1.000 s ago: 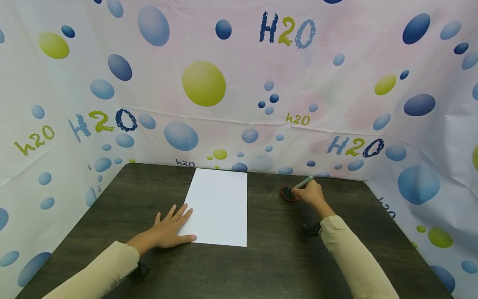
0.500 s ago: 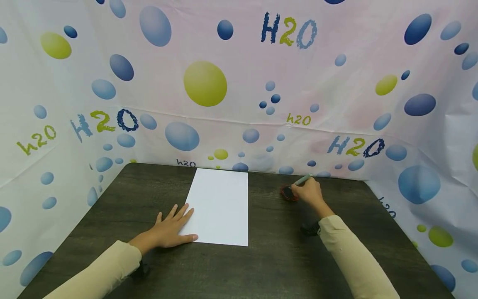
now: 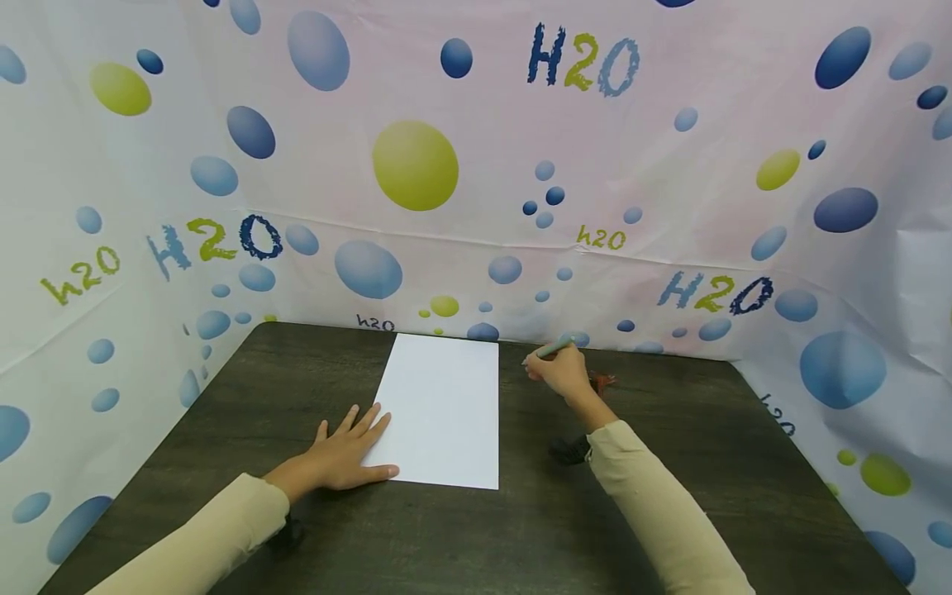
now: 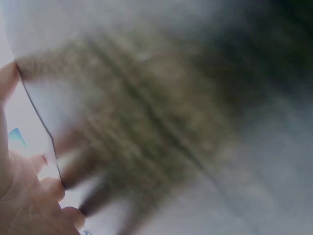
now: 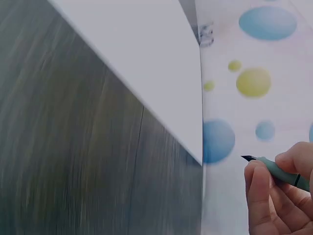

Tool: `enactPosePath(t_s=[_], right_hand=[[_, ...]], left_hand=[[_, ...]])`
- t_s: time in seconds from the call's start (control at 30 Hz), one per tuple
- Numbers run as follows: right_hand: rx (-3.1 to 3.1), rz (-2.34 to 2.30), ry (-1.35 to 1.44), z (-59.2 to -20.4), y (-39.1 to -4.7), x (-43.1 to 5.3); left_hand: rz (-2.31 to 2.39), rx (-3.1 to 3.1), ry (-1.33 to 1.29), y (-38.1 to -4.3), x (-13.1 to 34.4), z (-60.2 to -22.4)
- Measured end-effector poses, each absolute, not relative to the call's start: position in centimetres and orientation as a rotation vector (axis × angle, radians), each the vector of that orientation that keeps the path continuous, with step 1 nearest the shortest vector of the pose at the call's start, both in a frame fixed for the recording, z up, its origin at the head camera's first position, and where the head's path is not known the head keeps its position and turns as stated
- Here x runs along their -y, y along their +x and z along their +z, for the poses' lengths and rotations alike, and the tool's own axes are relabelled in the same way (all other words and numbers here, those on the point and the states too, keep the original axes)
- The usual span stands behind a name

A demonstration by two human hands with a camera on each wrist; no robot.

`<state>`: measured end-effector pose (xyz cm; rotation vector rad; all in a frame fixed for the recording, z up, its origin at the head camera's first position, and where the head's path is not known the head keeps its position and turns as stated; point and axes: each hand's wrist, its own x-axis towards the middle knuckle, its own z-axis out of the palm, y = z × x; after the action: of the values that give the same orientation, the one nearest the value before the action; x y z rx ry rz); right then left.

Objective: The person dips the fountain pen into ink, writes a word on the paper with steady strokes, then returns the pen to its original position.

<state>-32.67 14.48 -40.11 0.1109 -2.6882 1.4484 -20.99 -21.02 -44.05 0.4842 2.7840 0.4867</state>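
Note:
A blank white sheet of paper point(image 3: 446, 413) lies on the dark wooden table. My left hand point(image 3: 340, 457) rests with spread fingers on the sheet's left edge near its lower corner; the left wrist view is blurred and shows the palm side of that hand point(image 4: 27, 196). My right hand point(image 3: 563, 370) pinches a pale green fountain pen point(image 3: 554, 347) just right of the sheet. In the right wrist view, the pen point(image 5: 279, 171) points its dark nib toward the paper point(image 5: 151, 63), apart from it. Behind the right wrist sits a small reddish-brown object point(image 3: 601, 382), partly hidden.
The table point(image 3: 714, 446) ends at a hanging backdrop point(image 3: 491, 165) printed with bubbles and H2O lettering, which also covers both sides. A dark wrist-worn device point(image 3: 568, 450) hangs under my right wrist.
My right hand has moved left with the fountain pen, away from the small dark and reddish object and toward the paper. The left hand stays on the sheet.

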Motion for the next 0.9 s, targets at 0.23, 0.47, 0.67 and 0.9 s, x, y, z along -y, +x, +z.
enactPosePath(t_s=[0.23,0.47,0.67,0.9], right_hand=[[2.62,1.637,0.097,-40.8,-33.0,-10.9],[2.594,1.703,0.096,-41.5,-32.9,-8.1],[2.58,1.763,0.074,-41.9,-32.8,-6.3],[2.603,1.626,0.053,-42.2,-32.8,-4.2]], left_hand=[[0.474,-2.775,0.474,-21.0,20.7,-43.7],[0.469,-2.776,0.478,-20.8,20.8,-43.8],[0.484,-2.777,0.49,-20.6,20.8,-43.7],[0.486,-2.778,0.488,-20.6,20.7,-43.6]])
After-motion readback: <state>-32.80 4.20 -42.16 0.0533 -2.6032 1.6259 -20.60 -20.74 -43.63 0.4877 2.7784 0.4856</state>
